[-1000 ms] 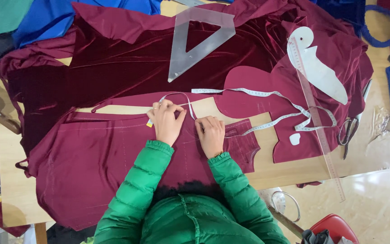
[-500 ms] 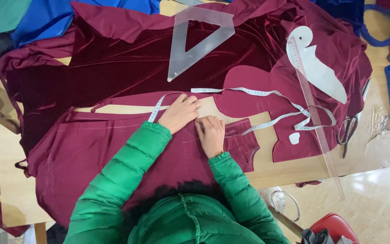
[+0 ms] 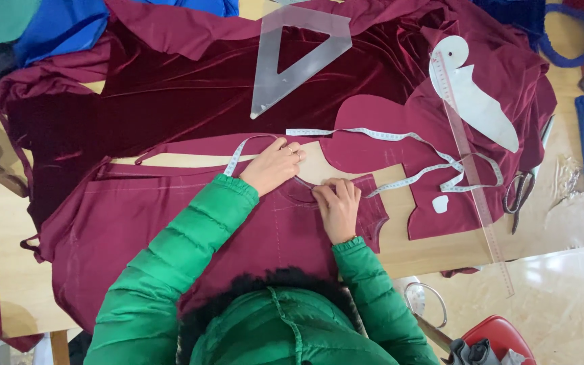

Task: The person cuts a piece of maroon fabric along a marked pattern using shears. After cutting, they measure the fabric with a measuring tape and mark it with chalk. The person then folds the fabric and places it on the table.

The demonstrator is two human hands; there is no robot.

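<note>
Head view, looking straight down on the tabletop. I see both arms in green padded sleeves reaching forward from the lower edge. The left hand lies palm down, fingers together and extended, pressing the tape measure where it loops over the upper edge of the cut piece; the hand is flat, not curled around anything. The right hand rests just beside it, fingers bent, fingertips pinching the tape against the curved neckline edge of the same piece; whether they fully close on the tape I cannot tell. The two hands are near each other but apart.

The cut piece, maroon velvet, lies flat across the near half of the tabletop, partly hidden under the left sleeve. From the hands the tape trails right across a rounded maroon panel and loops near the scissors. Beyond the hands lies the large velvet cloth, with a clear set square on top of it. At right a white curved template sits on the velvet, crossed by a long clear ruler running diagonally off the tabletop edge. Blue cloth lies at the far left corner. A red stool shows at lower right.
</note>
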